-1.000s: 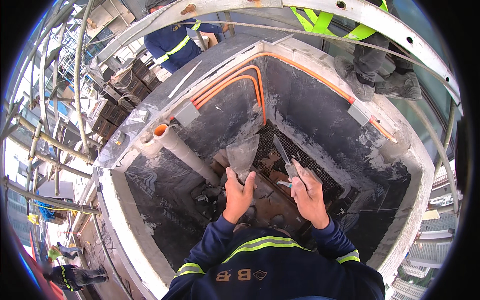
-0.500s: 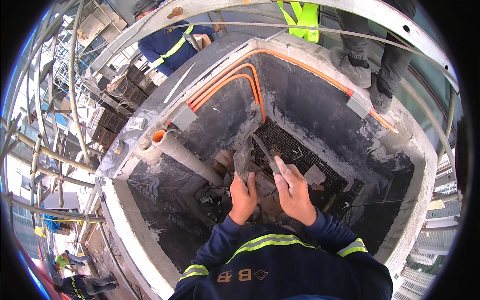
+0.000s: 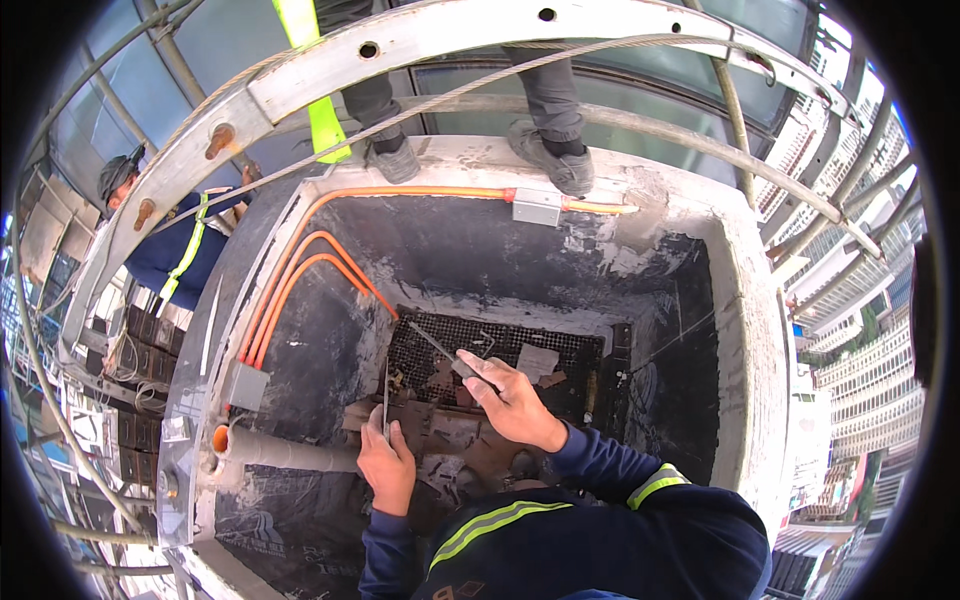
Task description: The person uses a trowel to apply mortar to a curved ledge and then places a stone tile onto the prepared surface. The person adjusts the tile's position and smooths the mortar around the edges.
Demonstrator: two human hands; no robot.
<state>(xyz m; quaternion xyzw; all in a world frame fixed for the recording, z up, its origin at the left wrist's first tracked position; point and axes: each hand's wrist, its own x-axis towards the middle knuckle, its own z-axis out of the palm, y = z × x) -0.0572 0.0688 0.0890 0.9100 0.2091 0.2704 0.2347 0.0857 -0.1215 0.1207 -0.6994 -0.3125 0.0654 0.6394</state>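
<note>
My left hand (image 3: 388,470) is closed round a thin grey flat blade (image 3: 387,395), which stands upright and shows nearly edge-on. My right hand (image 3: 522,405) grips a narrow metal tool (image 3: 435,343); its slim blade slants up and to the left, toward the pit's far left corner. Both tools are apart from each other, held over the inside of the dark-walled pit (image 3: 470,235). Their exact kinds are hard to make out, since fingers cover the handles.
Orange conduits (image 3: 410,192) run along the walls to grey boxes (image 3: 537,207). A pale pipe (image 3: 290,452) juts in at left. Rubble and a black grid (image 3: 470,350) lie below. Another person's shoes (image 3: 555,160) stand on the far rim; a person in blue (image 3: 180,250) is at left, behind a metal rail (image 3: 430,40).
My view has swung right, so the pit appears further left. My hands are wider apart, and the left blade, broad before, is turned edge-on. Both hands keep their tools.
</note>
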